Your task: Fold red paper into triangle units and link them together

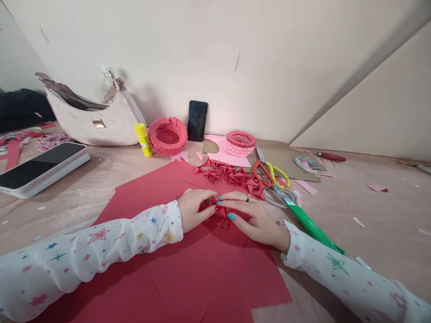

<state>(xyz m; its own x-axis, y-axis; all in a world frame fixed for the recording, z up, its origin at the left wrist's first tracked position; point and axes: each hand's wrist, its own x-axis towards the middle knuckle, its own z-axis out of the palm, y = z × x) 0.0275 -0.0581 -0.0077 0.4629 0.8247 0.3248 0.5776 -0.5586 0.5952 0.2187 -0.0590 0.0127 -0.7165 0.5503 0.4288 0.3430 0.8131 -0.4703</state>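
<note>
Both hands meet at the middle over large red paper sheets (161, 269). My left hand (198, 208) has its thumb and fingers closed round a small folded red paper piece (217, 202), partly hidden by the fingertips. My right hand (251, 217), with a ring on one finger, touches the same spot with its fingertips, fingers stretched and a little apart over several red pieces (224, 222); whether it grips one is hidden. Just beyond the hands lies a pile of folded red paper pieces (232, 174).
At the back stand a yellow glue stick (143, 140), a red paper ring (167, 137), a black phone (197, 121) and a pink-red ring (239, 143). Scissors (271, 172) and a green-handled tool (314, 229) lie right. A handbag (97, 121) and white-cased phone (43, 168) sit left.
</note>
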